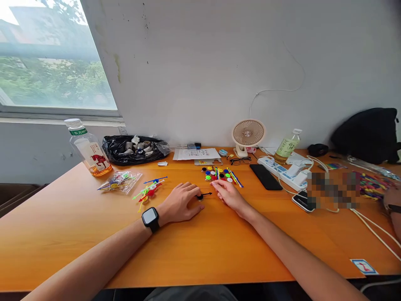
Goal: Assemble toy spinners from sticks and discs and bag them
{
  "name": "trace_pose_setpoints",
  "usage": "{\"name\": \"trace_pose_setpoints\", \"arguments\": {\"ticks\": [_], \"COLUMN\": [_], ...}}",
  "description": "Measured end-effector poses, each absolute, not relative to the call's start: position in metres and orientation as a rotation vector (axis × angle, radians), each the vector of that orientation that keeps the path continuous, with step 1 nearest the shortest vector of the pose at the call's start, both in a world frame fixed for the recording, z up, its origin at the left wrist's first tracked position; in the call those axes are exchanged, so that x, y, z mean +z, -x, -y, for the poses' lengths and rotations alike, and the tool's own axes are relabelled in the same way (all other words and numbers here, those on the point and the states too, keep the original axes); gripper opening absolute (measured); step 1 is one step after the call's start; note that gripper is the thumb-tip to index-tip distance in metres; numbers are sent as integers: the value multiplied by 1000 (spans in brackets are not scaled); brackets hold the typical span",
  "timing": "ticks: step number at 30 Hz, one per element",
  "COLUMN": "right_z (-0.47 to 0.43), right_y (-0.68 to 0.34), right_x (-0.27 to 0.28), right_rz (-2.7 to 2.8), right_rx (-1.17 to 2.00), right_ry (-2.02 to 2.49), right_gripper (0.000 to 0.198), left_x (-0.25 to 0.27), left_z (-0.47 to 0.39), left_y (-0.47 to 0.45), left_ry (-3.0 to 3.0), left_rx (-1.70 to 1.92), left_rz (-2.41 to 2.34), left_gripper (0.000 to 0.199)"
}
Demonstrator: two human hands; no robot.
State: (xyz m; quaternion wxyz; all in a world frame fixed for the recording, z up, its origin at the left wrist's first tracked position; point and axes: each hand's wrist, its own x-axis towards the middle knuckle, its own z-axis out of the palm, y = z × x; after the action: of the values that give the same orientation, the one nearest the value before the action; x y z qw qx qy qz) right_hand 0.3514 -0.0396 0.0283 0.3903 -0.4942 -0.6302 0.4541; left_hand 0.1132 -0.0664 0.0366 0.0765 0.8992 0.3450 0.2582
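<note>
One broad stretch of worktop [191,255] spreads along the near edge, giving open room for moving. On its far side, coloured discs and sticks [227,175] lie just beyond the right hand [231,195]; farther right is a dark phone [265,177]. Coloured arrows [151,191] lie left of the left hand [180,202], which rests palm down, thumb and index finger apart around a black arrow [206,194] pointing right; I cannot tell whether it is gripped. The right hand's fingertips are narrow, their contents unclear.
</note>
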Motion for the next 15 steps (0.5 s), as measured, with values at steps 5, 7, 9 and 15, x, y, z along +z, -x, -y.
{"name": "trace_pose_setpoints", "arguments": {"ticks": [5, 7, 9, 15], "right_z": [44, 42, 41, 38], "right_y": [-355, -355, -355, -357], "right_x": [32, 32, 33, 36], "right_rz": [1566, 1518, 1460, 1297], "right_rx": [1263, 1321, 1386, 1400], "right_ry": [1279, 1301, 1310, 1209], "right_gripper": [58, 57, 52, 70], "left_x": [36, 37, 39, 47], "left_z": [68, 68, 68, 68], "left_y": [-112, -111, -109, -103], "left_ry": [-2658, -2627, -2589, -2388], "left_rx": [800, 849, 903, 1245], "left_rz": [-1033, -1043, -1053, -1194], "left_gripper": [31, 42, 53, 38]}}
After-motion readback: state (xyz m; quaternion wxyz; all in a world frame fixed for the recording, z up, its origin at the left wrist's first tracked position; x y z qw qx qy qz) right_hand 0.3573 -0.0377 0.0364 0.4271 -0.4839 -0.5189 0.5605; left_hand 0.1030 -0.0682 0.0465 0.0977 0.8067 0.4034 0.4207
